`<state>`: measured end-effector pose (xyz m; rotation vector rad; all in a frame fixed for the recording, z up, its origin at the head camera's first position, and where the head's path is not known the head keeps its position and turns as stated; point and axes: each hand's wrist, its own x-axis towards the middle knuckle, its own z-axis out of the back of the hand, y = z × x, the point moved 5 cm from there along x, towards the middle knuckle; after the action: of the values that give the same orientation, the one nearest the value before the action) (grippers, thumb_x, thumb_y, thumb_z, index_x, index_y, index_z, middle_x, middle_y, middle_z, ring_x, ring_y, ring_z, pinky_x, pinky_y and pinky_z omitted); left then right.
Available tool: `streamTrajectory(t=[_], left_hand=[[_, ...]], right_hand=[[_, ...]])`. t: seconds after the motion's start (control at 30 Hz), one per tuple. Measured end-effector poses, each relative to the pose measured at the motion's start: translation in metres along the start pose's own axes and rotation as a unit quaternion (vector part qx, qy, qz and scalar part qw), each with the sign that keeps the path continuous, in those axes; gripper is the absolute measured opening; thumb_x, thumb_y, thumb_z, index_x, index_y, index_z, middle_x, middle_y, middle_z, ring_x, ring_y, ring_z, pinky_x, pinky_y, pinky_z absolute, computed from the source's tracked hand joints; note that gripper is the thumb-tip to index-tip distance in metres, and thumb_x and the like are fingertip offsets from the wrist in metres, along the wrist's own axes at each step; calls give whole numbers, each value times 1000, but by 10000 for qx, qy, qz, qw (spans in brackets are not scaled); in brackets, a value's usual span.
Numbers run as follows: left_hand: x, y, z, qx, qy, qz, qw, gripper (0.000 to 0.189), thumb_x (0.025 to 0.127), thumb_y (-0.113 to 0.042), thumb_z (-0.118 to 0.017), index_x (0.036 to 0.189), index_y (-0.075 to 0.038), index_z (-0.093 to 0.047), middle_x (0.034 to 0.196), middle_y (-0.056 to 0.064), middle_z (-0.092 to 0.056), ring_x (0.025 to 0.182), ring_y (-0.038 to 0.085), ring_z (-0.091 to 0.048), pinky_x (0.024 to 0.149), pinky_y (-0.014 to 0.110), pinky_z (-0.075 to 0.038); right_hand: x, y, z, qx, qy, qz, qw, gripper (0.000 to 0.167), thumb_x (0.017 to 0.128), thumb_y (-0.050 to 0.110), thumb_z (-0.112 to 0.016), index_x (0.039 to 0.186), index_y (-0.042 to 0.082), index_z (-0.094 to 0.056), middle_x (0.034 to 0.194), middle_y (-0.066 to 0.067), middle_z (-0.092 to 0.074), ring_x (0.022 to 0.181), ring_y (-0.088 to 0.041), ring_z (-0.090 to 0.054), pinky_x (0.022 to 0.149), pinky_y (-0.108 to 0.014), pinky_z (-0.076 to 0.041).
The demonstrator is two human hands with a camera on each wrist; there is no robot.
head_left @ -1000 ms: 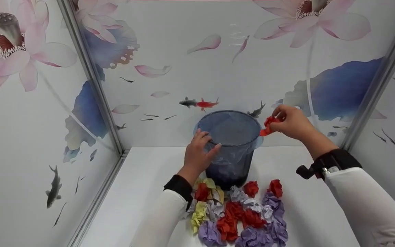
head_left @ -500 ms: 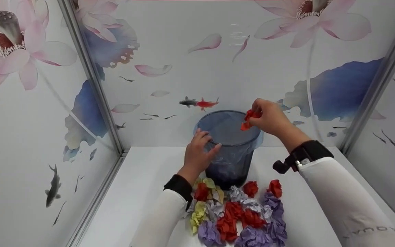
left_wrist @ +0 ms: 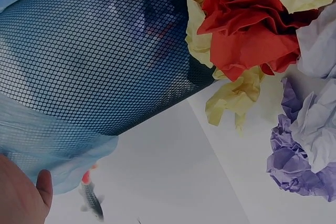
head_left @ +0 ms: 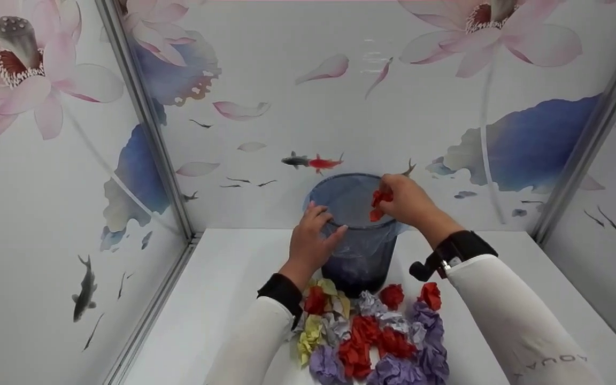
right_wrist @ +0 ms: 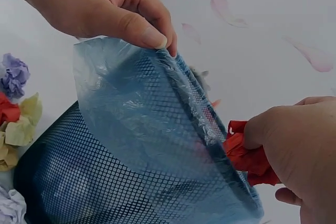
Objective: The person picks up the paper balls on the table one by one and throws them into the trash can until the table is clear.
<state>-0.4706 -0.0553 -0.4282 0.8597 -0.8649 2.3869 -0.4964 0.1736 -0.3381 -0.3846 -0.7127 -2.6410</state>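
"What are you holding on your side?"
"My right hand (head_left: 407, 200) pinches a crumpled red paper piece (right_wrist: 249, 161) at the right side of the bin's mouth; I can't quite tell whether it touches the rim."
"And the left?"
"My left hand (head_left: 310, 240) grips the near left rim of the dark blue mesh bin (head_left: 359, 272), over its translucent blue plastic liner (right_wrist: 126, 93)."
"Anything in front?"
"Crumpled red, yellow, purple and pale paper balls (head_left: 364, 329), heaped on the white table (head_left: 222, 278)."
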Motion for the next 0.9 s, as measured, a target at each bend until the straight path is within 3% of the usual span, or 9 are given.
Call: streamTrajectory(t=[0.53, 0.73, 0.9], left_hand=[[-2, 2, -3, -37, 67, 115, 9999, 54, 99, -60, -58, 121, -13, -71, 142, 8, -61, 155, 30, -36, 115, 44, -46], [-1, 1, -2, -5, 37, 89, 10000, 53, 99, -58, -58, 121, -13, -72, 143, 8, -61, 153, 32, -39, 116, 46, -45], [0, 0, -1, 8, -49, -14, 10000, 52, 99, -58, -58, 119, -12, -72, 140, 9, -62, 152, 34, -41, 114, 46, -47]], right_hand=[[-8, -9, -8, -78, 1, 30, 10000, 26, 93, 14, -64, 118, 5, -62, 118, -18, -63, 105, -35, -64, 93, -52, -56], [-20, -12, 4, -53, -213, 288, 9993, 34, 93, 17, -67, 124, 4, -64, 131, -19, -60, 121, -40, -59, 102, -57, -48], [-36, -28, 15, 38, -489, 313, 9983, 30, 93, 12, -64, 121, 4, -65, 127, -19, -61, 118, -39, -59, 104, -58, -48]])
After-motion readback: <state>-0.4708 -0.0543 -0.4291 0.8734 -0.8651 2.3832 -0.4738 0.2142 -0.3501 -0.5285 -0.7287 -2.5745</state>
